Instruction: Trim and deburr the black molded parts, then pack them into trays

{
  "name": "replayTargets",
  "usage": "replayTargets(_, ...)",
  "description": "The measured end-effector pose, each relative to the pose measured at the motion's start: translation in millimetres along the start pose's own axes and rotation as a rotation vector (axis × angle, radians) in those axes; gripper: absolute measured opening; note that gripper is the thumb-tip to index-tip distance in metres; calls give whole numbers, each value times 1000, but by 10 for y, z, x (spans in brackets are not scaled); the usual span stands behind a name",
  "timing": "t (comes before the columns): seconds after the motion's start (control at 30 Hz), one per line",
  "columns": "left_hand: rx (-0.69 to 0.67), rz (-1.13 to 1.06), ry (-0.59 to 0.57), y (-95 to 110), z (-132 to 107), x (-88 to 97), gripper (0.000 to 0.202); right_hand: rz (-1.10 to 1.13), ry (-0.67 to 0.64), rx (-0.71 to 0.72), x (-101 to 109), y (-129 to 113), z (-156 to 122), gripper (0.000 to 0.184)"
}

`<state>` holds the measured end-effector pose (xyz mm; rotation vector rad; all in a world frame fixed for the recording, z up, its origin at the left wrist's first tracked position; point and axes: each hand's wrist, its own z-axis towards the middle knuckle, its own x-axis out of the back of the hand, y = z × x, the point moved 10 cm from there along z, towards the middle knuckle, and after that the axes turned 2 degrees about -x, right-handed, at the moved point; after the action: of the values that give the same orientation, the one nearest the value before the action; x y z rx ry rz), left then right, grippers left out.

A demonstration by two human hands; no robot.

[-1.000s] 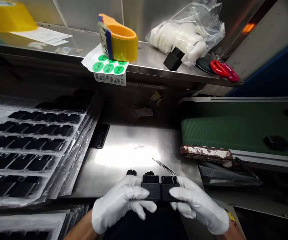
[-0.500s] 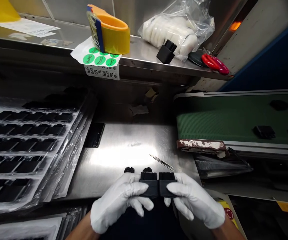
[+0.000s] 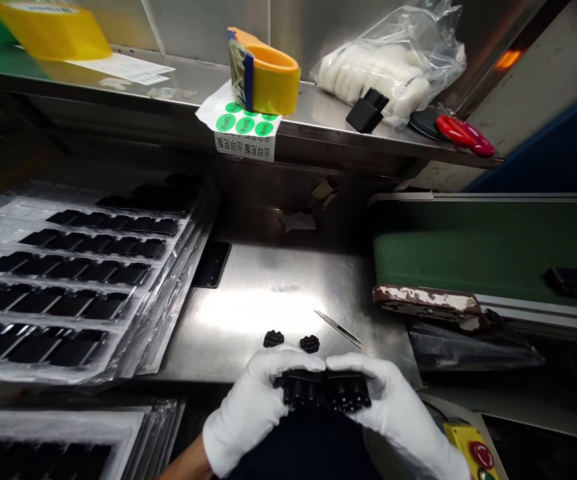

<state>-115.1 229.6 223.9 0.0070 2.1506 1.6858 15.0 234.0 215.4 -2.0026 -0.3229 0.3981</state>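
My left hand (image 3: 248, 403), in a white glove, is closed around a black plastic connector housing (image 3: 299, 390). A second black connector housing (image 3: 349, 392) is gripped in my gloved right hand (image 3: 398, 413). The two housings are side by side, their pronged ends turned toward me. Just beyond my fingers, two small black ridged pieces (image 3: 273, 339) lie on the metal table (image 3: 258, 287). Slim metal tweezers (image 3: 339, 329) rest to the right of those pieces.
Stacked trays of black parts (image 3: 141, 310) stand at left, beside a black phone-like slab (image 3: 213, 265). A green conveyor belt (image 3: 458, 247) carries black housings at right. The shelf above holds a tape dispenser (image 3: 273, 83), a bag of white items (image 3: 378, 73) and red-handled pliers (image 3: 463, 133).
Both hands have turned the housings over, so their pronged ends now face me. The view has shifted left, and the housings on the belt have moved right in the picture.
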Motion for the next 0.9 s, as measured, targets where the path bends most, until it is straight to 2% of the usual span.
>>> replayTargets(0.1, -344, 159, 55, 264, -73, 35, 47, -124, 19, 271, -45, -292, -71, 37)
replayTargets(0.17, -483, 243, 111, 385, -136, 68, 62, -209, 46, 416, -61, -423, -141, 40)
replayTargets(0.23, -559, 301, 126, 469, -172, 66, 67, -284, 69, 499, -75, -485, -199, 46)
replayTargets(0.33, -650, 367, 112, 577, -212, 31, 72, -338, 106, 544, -71, -507, -246, 55)
replayTargets(0.47, -738, 435, 108, 648, -268, 16, 76, -425, 91, 621, -140, -569, -288, 59)
replayTargets(0.53, -772, 450, 98, 682, -292, 16, 66, -453, 89, 661, -170, -614, -305, 58)
replayTargets(0.63, -848, 506, 3, 766, -333, -69, 26, -452, 69, 706, -216, -668, -330, 58)
replayTargets(0.7, -910, 544, -44, 822, -369, -124, 24, -425, 42, 722, -241, -678, -346, 58)
replayTargets(0.77, -927, 550, -18, 836, -374, -112, 20, -382, -1, 724, -266, -662, -359, 55)
replayTargets(0.83, -920, 506, 24, 804, -371, -71, 4, -330, -40, 692, -278, -615, -347, 52)
replayTargets(0.9, -926, 438, 77, 755, -386, -12, 13, -269, -55, 633, -269, -558, -316, 48)
